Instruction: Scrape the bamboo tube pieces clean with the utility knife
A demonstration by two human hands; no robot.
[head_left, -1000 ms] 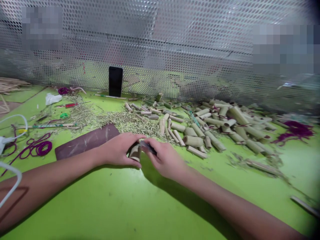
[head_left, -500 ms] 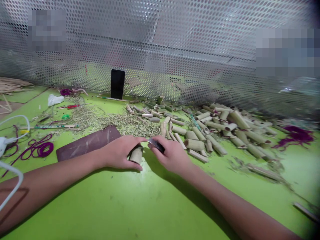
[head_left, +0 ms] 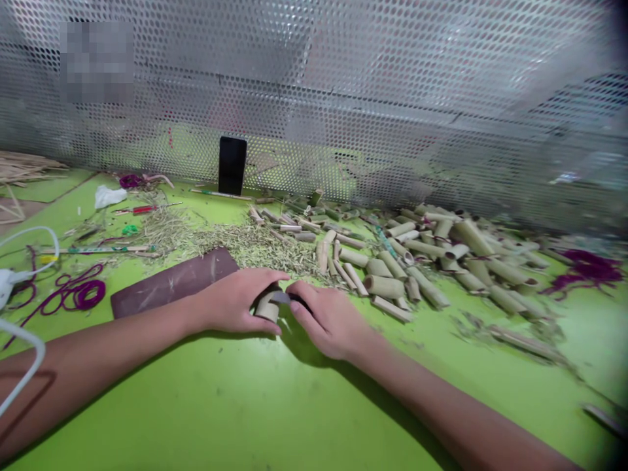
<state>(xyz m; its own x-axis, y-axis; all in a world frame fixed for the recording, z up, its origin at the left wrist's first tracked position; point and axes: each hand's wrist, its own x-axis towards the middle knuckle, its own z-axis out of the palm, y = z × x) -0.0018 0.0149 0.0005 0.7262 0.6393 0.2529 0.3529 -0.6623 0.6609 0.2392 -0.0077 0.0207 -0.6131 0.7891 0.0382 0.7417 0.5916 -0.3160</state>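
Between the thumb and fingers of my left hand (head_left: 240, 302) is a short bamboo tube (head_left: 266, 310), held low over the green table (head_left: 230, 399). My right hand (head_left: 331, 319) grips a knife (head_left: 281, 297) with a dark handle; its short metal blade points left and lies across the tube's upper right side. Whether the edge is cutting in cannot be made out. Just behind my left wrist lies a brown rectangular board (head_left: 176, 282) with scratches on it.
Cut bamboo pieces (head_left: 387, 261) pile up behind and right of my right hand. Shavings (head_left: 245, 243) spread at the back. A phone (head_left: 232, 165) leans on the perforated metal screen (head_left: 314, 98). Purple cord (head_left: 83, 293), a red screwdriver (head_left: 142, 209) and white cable (head_left: 36, 356) lie left.
My right hand has turned and come slightly down, bringing the knife blade from beside my left fingertips onto the bamboo tube. The left hand has stayed almost in place.
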